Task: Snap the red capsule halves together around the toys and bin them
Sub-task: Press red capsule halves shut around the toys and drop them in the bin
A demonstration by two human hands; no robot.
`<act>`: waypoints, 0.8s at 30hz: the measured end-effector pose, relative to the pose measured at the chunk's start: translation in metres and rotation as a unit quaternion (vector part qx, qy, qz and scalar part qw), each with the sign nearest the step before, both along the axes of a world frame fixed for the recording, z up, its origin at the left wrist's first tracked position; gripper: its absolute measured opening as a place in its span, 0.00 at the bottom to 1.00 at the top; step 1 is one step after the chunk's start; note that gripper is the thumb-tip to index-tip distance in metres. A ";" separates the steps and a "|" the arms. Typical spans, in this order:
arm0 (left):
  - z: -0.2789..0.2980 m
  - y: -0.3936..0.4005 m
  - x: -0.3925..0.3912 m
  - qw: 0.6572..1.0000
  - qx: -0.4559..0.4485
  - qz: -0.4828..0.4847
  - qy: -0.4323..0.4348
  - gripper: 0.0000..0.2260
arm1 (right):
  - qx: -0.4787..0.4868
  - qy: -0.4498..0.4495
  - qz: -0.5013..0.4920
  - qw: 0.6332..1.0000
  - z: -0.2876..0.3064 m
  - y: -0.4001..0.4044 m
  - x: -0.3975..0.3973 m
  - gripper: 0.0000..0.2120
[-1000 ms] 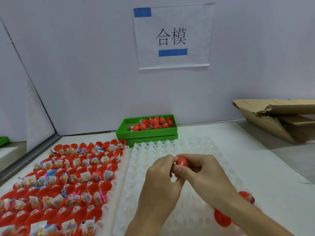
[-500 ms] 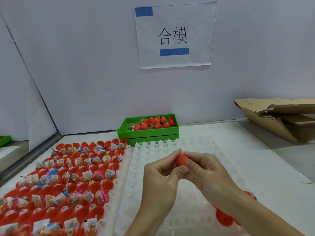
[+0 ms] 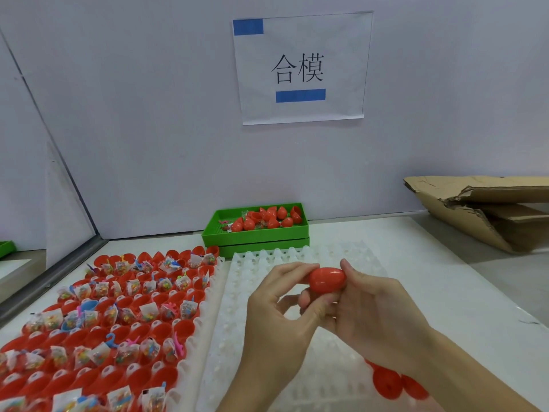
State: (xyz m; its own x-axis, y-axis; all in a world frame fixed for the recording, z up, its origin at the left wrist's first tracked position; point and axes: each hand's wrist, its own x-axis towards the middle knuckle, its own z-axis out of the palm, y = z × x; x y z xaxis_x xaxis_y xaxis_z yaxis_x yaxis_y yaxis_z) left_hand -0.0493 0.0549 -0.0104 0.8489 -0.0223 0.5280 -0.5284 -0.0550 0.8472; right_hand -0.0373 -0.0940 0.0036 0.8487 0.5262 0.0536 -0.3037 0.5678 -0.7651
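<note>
1. Hands meet above the empty white tray (image 3: 297, 367): the left hand (image 3: 276, 319) and right hand (image 3: 374, 316) both pinch one closed red capsule (image 3: 327, 280), lying sideways between their fingertips.
2. Red capsule halves (image 3: 98, 328) holding bagged toys fill the tray at left.
3. Finished capsules sit in the green bin (image 3: 255, 237) by the wall.
4. Two more red pieces (image 3: 392, 385), possibly loose halves, lie under the right forearm.
</note>
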 end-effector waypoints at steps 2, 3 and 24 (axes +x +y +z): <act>-0.001 0.000 0.001 0.999 0.021 0.023 -0.027 0.17 | -0.005 0.006 -0.006 1.000 -0.001 0.001 0.001 0.27; -0.002 0.000 0.002 0.998 0.028 0.032 -0.037 0.17 | -0.014 0.004 -0.010 1.000 -0.001 0.001 0.002 0.28; -0.003 0.000 0.006 0.993 -0.018 0.021 0.115 0.13 | -0.266 -0.195 -0.305 0.893 -0.010 0.000 0.007 0.13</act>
